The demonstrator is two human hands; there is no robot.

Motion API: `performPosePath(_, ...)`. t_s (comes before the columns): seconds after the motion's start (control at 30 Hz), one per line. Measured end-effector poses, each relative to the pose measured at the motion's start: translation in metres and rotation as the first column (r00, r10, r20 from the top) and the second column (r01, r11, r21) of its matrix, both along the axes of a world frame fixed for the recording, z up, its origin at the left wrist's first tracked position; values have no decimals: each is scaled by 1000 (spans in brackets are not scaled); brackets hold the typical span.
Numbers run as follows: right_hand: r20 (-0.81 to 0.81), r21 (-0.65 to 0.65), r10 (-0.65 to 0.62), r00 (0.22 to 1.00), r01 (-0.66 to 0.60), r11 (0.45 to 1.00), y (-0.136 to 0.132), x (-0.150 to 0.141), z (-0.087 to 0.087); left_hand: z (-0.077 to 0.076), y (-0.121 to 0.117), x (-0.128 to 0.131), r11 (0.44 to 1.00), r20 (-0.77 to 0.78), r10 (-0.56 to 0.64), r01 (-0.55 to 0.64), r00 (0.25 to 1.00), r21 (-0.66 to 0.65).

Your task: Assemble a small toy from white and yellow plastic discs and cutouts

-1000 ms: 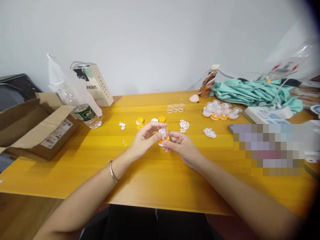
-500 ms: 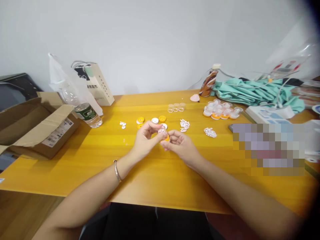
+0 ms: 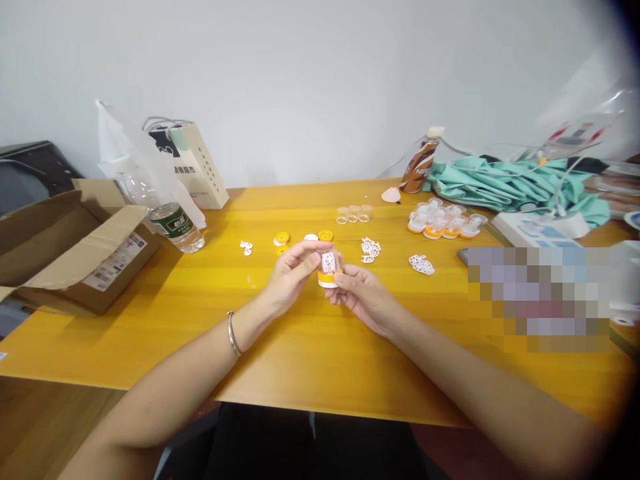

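Between my hands is a small toy with a clear cover, an orange-and-white round base (image 3: pixel 329 281) and a white openwork piece inside. My left hand (image 3: pixel 294 272) is closed on its clear upper part, thumb in front and fingers over the top. My right hand (image 3: pixel 364 293) pinches the base from the right. Just behind lie yellow and white round caps (image 3: pixel 325 236), partly hidden by my left hand. Clear cups (image 3: pixel 353 214) stand farther back. White openwork plastic pieces (image 3: pixel 371 249) lie to the right, small white discs (image 3: pixel 246 248) to the left.
An open cardboard box (image 3: pixel 115 260) and a water bottle (image 3: pixel 179 227) are at the left. Several clear-topped toys (image 3: pixel 445 220) are grouped at the right, near a brown drink bottle (image 3: pixel 421 163) and green cloth (image 3: pixel 515 187). A paper bag (image 3: pixel 200 167) leans by the wall.
The toy has been turned upright, so its clear cover and white-edged base now show. My left fingers have shifted onto its top, and my right thumb now lies across the base.
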State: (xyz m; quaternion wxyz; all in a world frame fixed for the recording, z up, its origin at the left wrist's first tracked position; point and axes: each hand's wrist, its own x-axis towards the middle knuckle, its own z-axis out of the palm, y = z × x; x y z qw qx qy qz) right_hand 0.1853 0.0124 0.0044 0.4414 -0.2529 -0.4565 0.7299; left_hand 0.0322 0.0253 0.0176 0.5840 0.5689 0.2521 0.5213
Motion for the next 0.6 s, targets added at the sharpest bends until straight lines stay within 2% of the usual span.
performPosePath(0.07,-3,2,-7,1000,7,1000,0,0,0,3,-2,0,995,47,-81,83,996,-53)
performPosePath(0.13,29,16,-42,999,42,999,0,-1,0,3,-2,1,992,77,-93,99,993,-79)
performPosePath(0.27,140,120,-167,976,150,981,1,-3,0,0,0,2,999,21,48,-47,999,-25)
performPosePath(0.33,181,165,-220,959,191,968,0,-4,0,-1,1,3,996,-38,85,-84,996,30)
performPosePath(0.53,243,202,-349,905,305,931,-1,-6,-5,-3,-2,9,968,-87,226,-214,970,131)
performPosePath(0.6,242,199,-361,901,318,927,-1,-6,-7,-4,-2,9,970,-89,222,-210,971,125)
